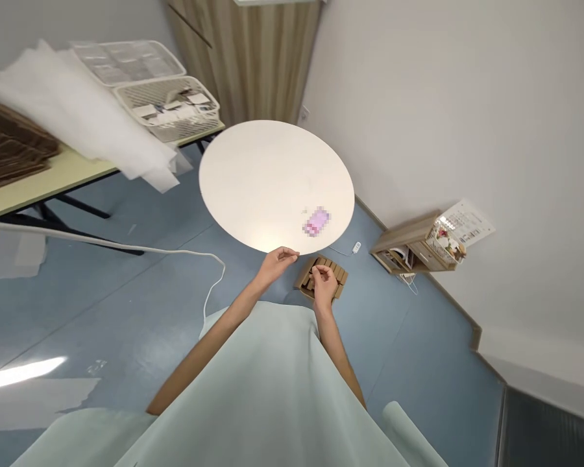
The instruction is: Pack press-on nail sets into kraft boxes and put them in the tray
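Observation:
My left hand (277, 263) is just at the near edge of a round white table (267, 175), its thumb and fingertips pinched together. What the pinch holds, if anything, is too small to make out. To its right my right hand (324, 283) is also closed in a pinch, in front of a brown slatted box-like object (339, 272) below the table edge. Anything between those fingers cannot be made out either. A blurred-out pink and purple item (317, 222) lies on the table, beyond both hands.
At left, a yellowish table (78, 170) bears white sheets (82, 110), a brown stack (10, 146) and an open white basket (168, 107). A white cable (175, 250) crosses in front of it. A wooden cabinet (418, 243) stands by the right wall; a small white plug-like piece (356, 248) lies nearby.

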A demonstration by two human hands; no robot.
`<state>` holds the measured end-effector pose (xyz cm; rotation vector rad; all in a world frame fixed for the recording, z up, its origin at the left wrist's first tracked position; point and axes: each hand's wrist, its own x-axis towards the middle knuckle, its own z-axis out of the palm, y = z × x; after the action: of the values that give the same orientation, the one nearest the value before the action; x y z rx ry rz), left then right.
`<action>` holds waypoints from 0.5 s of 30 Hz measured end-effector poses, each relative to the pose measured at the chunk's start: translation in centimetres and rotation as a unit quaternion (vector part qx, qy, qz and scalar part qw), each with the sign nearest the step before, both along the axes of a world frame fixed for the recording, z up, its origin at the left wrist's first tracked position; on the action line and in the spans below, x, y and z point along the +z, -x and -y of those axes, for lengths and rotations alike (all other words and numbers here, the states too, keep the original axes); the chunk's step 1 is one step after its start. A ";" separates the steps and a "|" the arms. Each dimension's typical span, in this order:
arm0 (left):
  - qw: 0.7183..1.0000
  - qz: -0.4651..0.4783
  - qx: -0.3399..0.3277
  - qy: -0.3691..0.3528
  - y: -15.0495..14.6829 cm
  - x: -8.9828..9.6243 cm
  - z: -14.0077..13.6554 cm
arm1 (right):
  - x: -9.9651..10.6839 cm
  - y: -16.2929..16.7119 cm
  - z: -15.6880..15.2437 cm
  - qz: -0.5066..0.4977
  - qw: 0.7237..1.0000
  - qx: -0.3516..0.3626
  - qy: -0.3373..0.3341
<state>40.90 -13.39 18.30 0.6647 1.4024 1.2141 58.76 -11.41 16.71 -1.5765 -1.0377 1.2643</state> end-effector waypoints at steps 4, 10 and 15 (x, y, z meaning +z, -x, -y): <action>0.999 0.001 0.053 0.000 4.4 0.4 1.5 | 1.5 5.0 -0.9 0.008 0.997 0.069 -0.019; 0.993 -0.013 0.120 -0.011 11.7 0.9 3.0 | 2.2 13.7 -2.3 0.015 0.991 0.134 -0.004; 0.987 -0.036 0.159 -0.006 18.5 1.5 2.7 | 1.9 21.0 -3.6 -0.008 0.985 0.173 0.011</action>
<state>22.40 -16.07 19.76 0.5093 1.6047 1.4600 37.75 -7.80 18.64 -1.4383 -1.3316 1.5199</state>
